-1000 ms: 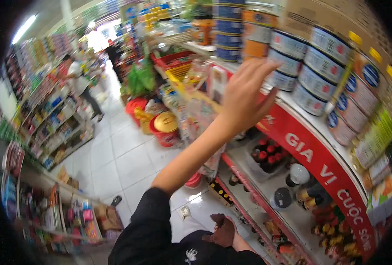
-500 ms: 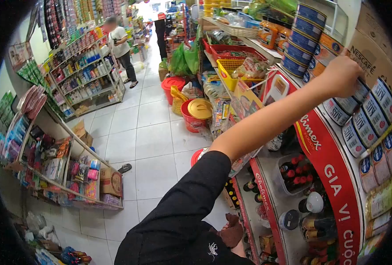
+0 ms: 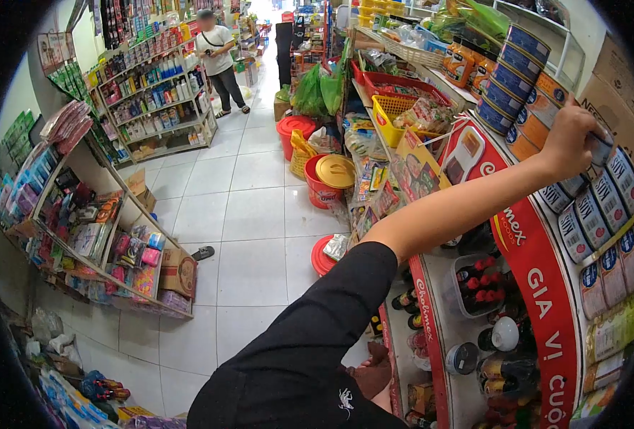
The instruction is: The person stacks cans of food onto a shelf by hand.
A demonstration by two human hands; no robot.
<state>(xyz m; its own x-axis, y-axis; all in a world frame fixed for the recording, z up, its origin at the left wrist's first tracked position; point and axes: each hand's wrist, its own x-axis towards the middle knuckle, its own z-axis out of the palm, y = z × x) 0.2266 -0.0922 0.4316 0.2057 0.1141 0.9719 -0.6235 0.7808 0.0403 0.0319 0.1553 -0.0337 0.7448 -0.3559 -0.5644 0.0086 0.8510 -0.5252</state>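
Note:
My left hand reaches far out to the right, its fingers closed round a small grey-blue can that they partly cover. Just below it, white-labelled cans marked KIS stand in rows on the shelf top. Blue tins are stacked beyond the wrist, beside orange-labelled tins. Low by my body, my right hand shows only in small part, bunched on a brown cloth. The black sleeve hides much of that arm.
Bottles and a clear tub fill the shelves below the red sign strip. Red buckets stand along the aisle. A stocked rack is on the left. A person stands farther up the tiled floor.
The view has shifted, so the shelves sit slightly lower and farther right. My left hand stays at the cans, its wrist turned a little. The distant person now stands turned more towards me.

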